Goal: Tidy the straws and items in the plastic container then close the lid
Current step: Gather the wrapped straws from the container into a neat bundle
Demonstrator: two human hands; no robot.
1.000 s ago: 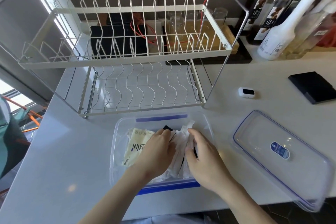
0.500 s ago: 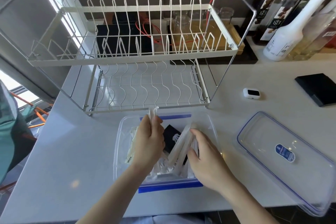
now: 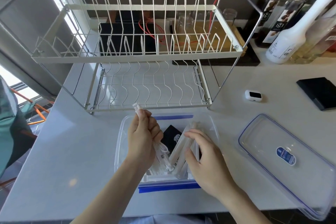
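Note:
A clear plastic container with blue clips stands open at the counter's front edge. My left hand grips a bundle of wrapped straws and holds it tilted up, its top end sticking out above my fist. My right hand rests on a second bundle of wrapped straws that leans in the container's right half. A black packet lies between the two bundles. The clear lid, with a blue label, lies upside down on the counter to the right.
A white two-tier dish rack stands just behind the container. A small white device and a black pad lie at the right. Syrup bottles crowd the back right corner. The lid overhangs the counter's front edge.
My left hand closed on a bundle of straws and lifted it upright out of the flat pile. My right hand tilted the other straws up, uncovering the black packet.

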